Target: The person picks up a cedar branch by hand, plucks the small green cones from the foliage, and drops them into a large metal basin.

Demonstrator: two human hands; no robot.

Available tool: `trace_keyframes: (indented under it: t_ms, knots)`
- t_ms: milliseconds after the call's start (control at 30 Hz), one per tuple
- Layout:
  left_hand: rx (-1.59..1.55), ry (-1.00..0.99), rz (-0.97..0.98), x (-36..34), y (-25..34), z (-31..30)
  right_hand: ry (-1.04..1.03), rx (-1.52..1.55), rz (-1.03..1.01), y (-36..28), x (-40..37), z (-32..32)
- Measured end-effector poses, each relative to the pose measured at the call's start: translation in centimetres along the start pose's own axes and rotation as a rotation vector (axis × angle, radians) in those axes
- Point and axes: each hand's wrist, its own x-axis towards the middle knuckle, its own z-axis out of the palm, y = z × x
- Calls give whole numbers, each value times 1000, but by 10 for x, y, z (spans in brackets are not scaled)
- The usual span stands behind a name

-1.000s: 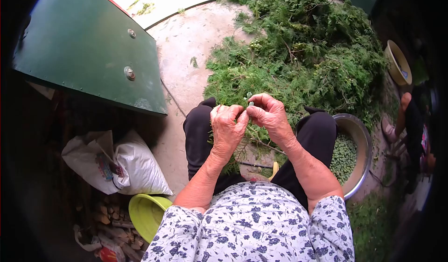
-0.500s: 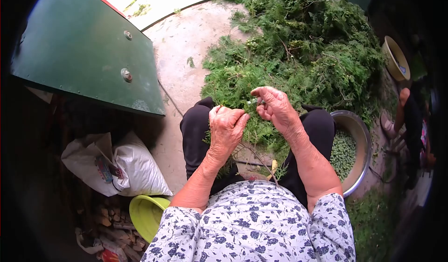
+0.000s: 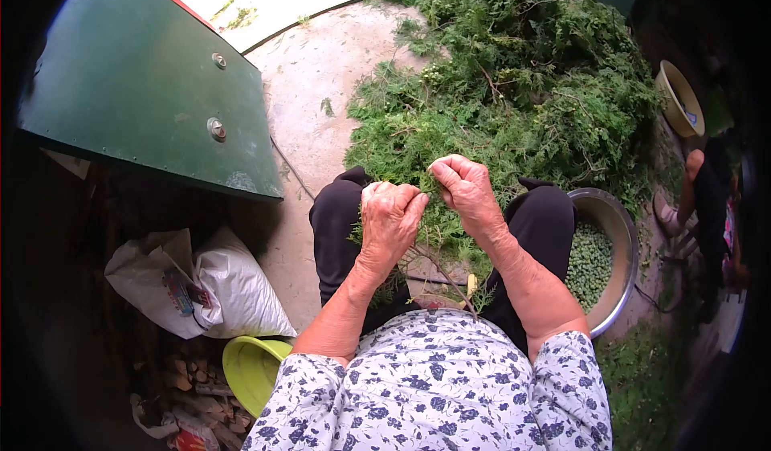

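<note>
In the head view, pale concrete floor (image 3: 309, 89) runs between a green metal panel (image 3: 152, 89) on the left and a heap of cut greenery (image 3: 514, 114) that fills the top middle and reaches down to the person's knees. Bright light falls beyond the curved edge at the top; the sides are dark.

Below the panel slumps a white sack (image 3: 241, 282), with a lime-green tub (image 3: 250, 371) and split wood (image 3: 213, 407) nearby. By the right knee, which covers part of its rim, stands a metal basin (image 3: 630, 274) holding small green pieces (image 3: 590, 266). Farther right are a beige basin (image 3: 679, 102) and part of another person (image 3: 711, 202).

A leafy branch (image 3: 444, 273) lies between the knees, its stem slanting from under the left hand (image 3: 391, 220) to the shirt; that hand hides its upper part and seems clamped on it. The right hand (image 3: 468, 190) has thumb and forefinger together just beside; whether anything is pinched there, I cannot tell.

Half a second ago the right fingers were more spread, beside a small pale bit; now they are drawn together. The branch lies much as it did.
</note>
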Motion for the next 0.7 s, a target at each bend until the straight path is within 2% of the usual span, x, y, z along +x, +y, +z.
trace_keyframes:
  t_ms: [67, 167, 267, 300, 367, 433, 500, 533, 700]
  knots:
    - [-18, -5, -8, -1, -2, 1, 54, 368, 125, 0, 6, -8]
    - [-153, -18, -64, -5, -10, 4, 8, 486, 132, -8, 15, -26]
    - [-447, -99, -260, -4, -15, 3, -97, 555, 203, -15, 9, -25]
    - [-447, -98, -260, -4, -14, 2, -98, 555, 203, -17, 7, -23]
    - [-634, -140, -401, -3, -9, 0, -196, 486, 256, -19, 4, -19]
    - [-680, -147, -413, -3, -7, 0, -220, 376, 260, -15, 2, -17]
    - [-728, -149, -427, -1, -5, -1, -262, 134, 272, -17, -3, -12]
    - [-746, -149, -443, 1, -2, -3, -320, 158, 270, -10, -2, -13]
    - [-710, -137, -456, 2, -8, -1, -195, 180, 94, 7, -3, -5]
